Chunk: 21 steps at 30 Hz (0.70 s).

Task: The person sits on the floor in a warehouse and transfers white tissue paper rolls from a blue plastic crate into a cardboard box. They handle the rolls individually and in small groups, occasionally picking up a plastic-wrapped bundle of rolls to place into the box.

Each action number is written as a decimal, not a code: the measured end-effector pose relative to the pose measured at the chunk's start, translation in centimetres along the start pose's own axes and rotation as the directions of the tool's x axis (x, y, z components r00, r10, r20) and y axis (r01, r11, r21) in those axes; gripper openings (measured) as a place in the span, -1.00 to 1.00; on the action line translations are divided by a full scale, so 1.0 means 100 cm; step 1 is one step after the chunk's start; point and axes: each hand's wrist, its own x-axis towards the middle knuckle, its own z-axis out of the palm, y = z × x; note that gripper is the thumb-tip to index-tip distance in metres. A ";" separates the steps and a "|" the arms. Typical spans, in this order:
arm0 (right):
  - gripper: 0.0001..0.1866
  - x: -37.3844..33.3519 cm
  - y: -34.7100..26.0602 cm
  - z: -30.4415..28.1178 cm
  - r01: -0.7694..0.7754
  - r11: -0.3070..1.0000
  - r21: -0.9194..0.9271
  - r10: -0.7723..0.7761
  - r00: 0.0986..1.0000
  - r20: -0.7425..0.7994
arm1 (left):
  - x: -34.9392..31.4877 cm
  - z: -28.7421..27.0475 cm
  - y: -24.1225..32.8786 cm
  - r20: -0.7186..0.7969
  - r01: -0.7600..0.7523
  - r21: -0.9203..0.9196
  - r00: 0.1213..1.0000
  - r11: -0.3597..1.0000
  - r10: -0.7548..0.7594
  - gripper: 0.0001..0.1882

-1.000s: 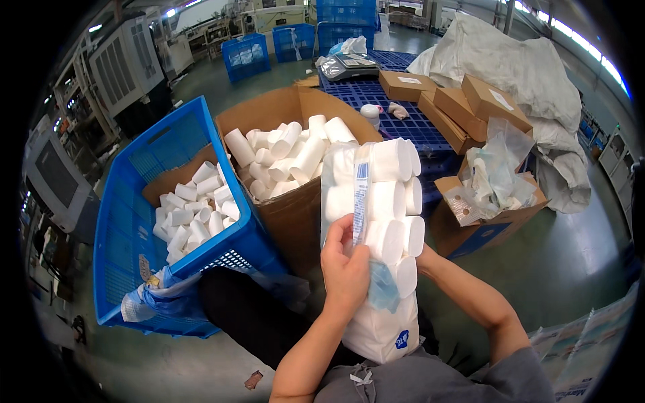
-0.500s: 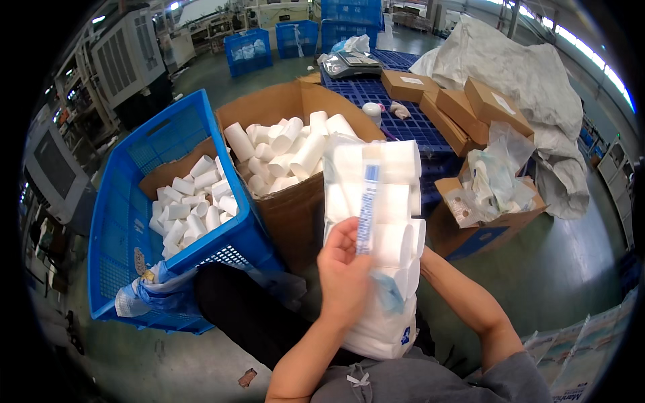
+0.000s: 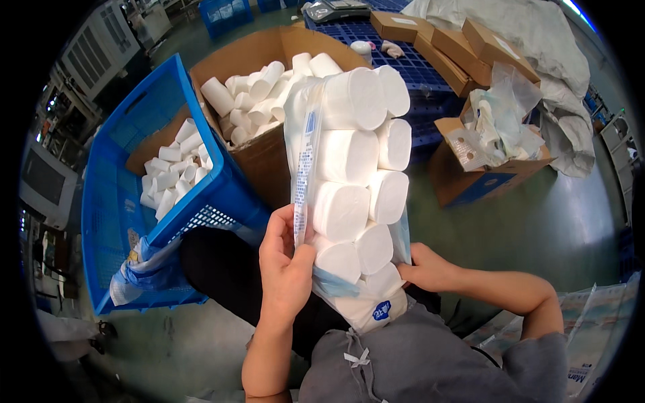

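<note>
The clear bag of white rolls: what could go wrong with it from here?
The left hand grips the clear bag by its left edge, so the film might stretch or tear there.
That hand and the right hand both hold the near half, so the far end could tip and the white rolls might shift.

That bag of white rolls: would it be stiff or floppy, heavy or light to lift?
The bag of white rolls would probably flex somewhat, since separate rolls are stacked inside thin, wrinkled film. It may be light for its size, as the rolls look like soft paper.
</note>
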 end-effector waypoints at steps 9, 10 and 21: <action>-0.52 -0.014 0.015 0.003 -0.249 0.964 0.097 0.231 0.958 0.170 | -0.032 -0.013 -0.014 0.016 0.000 0.387 1.000 0.922 -0.006 -0.55; -0.52 -0.018 0.015 0.004 -0.243 0.967 0.075 0.227 0.958 0.177 | -0.037 -0.010 -0.014 0.006 0.040 0.369 0.999 0.929 -0.045 -0.55; -0.55 -0.031 0.015 -0.034 -0.314 0.935 0.163 0.236 0.896 0.376 | -0.049 -0.045 -0.060 0.144 0.101 0.334 0.977 0.937 -0.156 -0.41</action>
